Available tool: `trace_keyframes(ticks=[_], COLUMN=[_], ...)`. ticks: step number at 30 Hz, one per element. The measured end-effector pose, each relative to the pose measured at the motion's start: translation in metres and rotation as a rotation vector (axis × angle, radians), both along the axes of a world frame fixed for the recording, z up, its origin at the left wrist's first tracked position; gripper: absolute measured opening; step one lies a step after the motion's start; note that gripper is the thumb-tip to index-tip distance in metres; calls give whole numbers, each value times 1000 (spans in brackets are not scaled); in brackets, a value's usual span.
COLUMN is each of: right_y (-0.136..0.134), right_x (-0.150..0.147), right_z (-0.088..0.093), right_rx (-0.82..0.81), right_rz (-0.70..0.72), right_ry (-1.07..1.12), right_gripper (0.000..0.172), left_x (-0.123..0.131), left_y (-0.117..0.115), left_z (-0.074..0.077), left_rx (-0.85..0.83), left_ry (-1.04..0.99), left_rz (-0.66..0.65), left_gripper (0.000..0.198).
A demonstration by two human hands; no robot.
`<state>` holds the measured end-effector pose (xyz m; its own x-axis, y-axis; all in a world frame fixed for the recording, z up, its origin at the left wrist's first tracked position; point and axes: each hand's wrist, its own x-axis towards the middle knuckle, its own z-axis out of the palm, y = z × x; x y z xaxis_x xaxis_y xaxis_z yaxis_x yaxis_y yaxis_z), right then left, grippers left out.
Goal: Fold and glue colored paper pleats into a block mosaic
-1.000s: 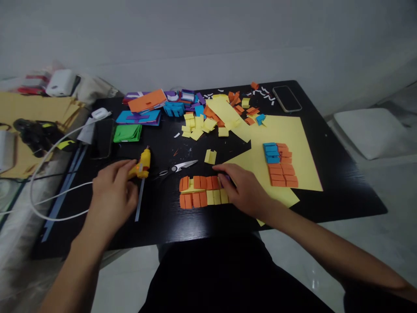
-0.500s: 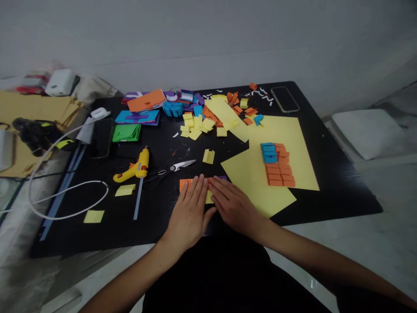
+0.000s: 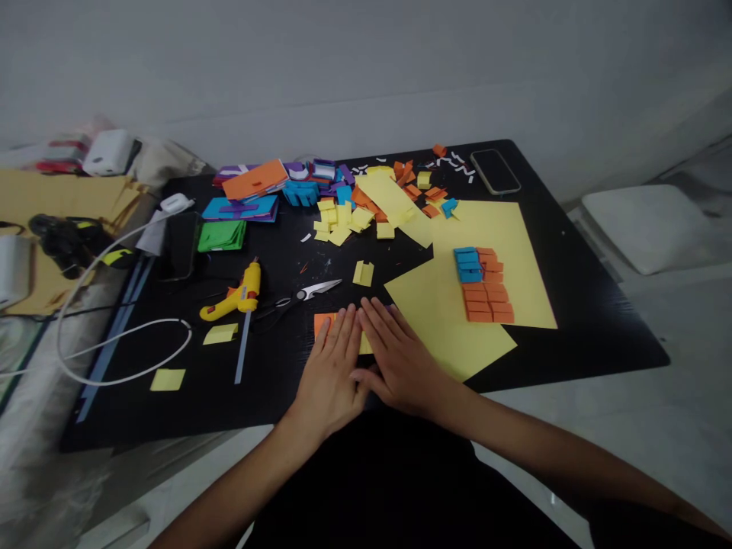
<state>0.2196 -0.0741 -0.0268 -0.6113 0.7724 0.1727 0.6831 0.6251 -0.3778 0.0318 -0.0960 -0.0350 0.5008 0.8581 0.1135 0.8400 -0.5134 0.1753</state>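
My left hand [image 3: 332, 370] lies flat with fingers stretched over a small group of coloured paper pieces near the table's front edge. An orange paper piece [image 3: 322, 326] shows left of its fingers, and a yellow paper piece [image 3: 364, 347] peeks out between the two hands. My right hand [image 3: 400, 354] is flat on the same group, its fingertips beside those of the left and the thumbs touching or overlapping. Most of the paper underneath is hidden. Just beyond the fingers stands a folded yellow paper piece [image 3: 363, 273], with scissors [image 3: 312, 291] to its left.
A yellow glue gun [image 3: 243, 293] lies at left, by a white cable [image 3: 123, 380]. Folded paper pieces [image 3: 343, 217] are heaped at the back. To the right, orange and blue blocks [image 3: 486, 293] rest on yellow sheets [image 3: 451, 335]. A phone [image 3: 495, 171] lies back right.
My right hand has shifted slightly left and up, closer against the left hand, and its thumb now meets the left thumb. The view has tilted slightly.
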Motion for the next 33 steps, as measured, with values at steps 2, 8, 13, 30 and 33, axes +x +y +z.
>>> trace_keyframes(ticks=[2, 8, 13, 30, 33], right_y=[0, -1, 0, -14, -17], right_x=[-3, -5, -5, 4, 4], right_z=[-4, -11, -13, -7, -6], right_rx=[-29, -39, -34, -45, -50], right_rz=[4, -11, -16, 83, 95], right_ry=[-25, -54, -74, -63, -67], right_gripper=[96, 94, 92, 99, 101], left_x=[0, 1, 2, -3, -2], left_y=[0, 1, 0, -16, -21], left_z=[-1, -1, -4, -2, -3], left_rx=[-13, -28, -5, -31, -40], left_ry=[-9, -4, 1, -28, -20], left_rz=[11, 13, 24, -13, -3], left_gripper=[82, 84, 86, 93, 95])
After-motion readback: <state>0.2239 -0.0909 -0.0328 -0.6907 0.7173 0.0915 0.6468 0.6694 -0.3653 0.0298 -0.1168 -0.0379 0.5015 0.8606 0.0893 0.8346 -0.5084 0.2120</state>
